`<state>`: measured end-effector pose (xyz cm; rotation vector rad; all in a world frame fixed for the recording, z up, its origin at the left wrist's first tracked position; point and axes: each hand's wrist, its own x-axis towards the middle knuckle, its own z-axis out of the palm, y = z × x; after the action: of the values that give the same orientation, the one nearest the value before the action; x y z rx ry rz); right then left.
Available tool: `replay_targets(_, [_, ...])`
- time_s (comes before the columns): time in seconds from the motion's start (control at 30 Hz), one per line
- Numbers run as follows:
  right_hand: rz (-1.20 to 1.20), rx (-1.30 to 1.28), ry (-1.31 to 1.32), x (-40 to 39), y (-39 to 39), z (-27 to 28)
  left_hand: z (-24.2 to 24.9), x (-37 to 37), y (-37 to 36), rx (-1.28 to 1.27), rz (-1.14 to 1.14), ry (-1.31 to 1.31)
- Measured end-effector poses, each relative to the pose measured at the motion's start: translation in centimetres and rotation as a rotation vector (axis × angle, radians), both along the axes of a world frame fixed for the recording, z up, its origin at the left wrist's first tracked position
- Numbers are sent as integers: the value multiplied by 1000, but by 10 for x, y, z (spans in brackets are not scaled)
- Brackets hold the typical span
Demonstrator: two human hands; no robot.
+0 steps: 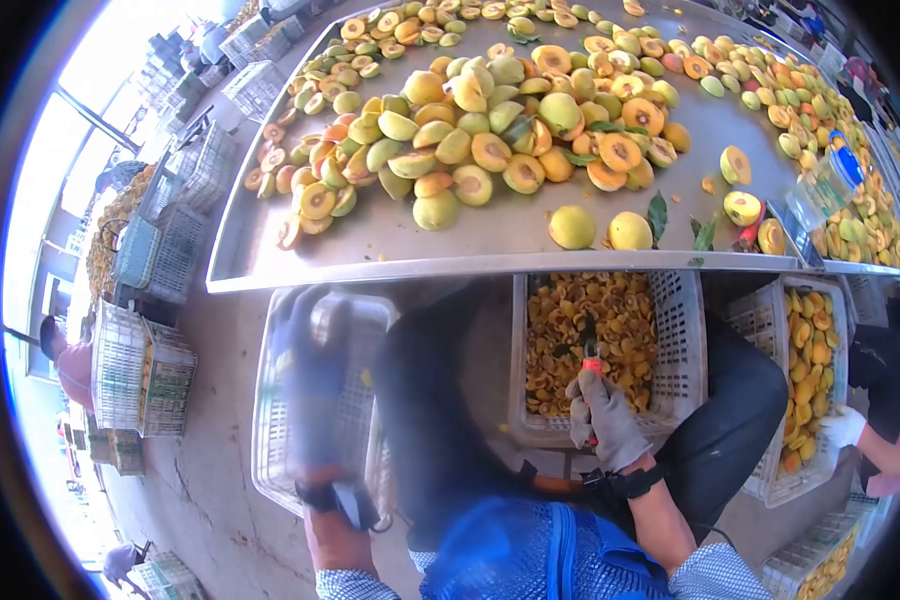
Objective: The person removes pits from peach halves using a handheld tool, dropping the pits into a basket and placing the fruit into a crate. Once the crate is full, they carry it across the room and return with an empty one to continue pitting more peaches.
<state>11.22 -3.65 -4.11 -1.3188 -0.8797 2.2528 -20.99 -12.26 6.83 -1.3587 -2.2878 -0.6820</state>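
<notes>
My right hand [610,420], in a grey work glove, is closed around a red-handled tool [592,364] with a dark tip, which looks like pliers. The tip points up over a white crate [520,350] between my knees, filled with small orange-brown fruit pieces [595,310]. My left hand [315,375], also gloved, is smeared by motion above a white slatted crate [265,430] at my left; its fingers do not show clearly. In front of me, a heap of halved yellow-green peaches [490,130] lies on a metal table [390,235].
The table's raised metal rim [500,270] runs above my lap. Near it lie two round peaches [572,228] and green leaves [658,215]. A clear container with a blue lid [830,185] stands right. A co-worker's white-gloved hand [844,427] touches a crate of fruit halves [810,380]. Stacked crates [120,370] stand left.
</notes>
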Motion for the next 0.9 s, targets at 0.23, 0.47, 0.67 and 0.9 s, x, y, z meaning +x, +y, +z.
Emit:
replay_targets(0.23, [105,90,-73,-6,-11,-20,-33,-7,163,-487,46,-265])
replay_targets(0.47, [120,168,-138,-13,-9,-3,-20,-3,151,-225,-55,-672])
replay_targets(0.67, [113,748,-119,-33,3,48,-29,73,76,617,-676,-1791])
replay_targets(0.9, [211,1105,-330,-47,12,72,-77,130,81,447,-570,-1525])
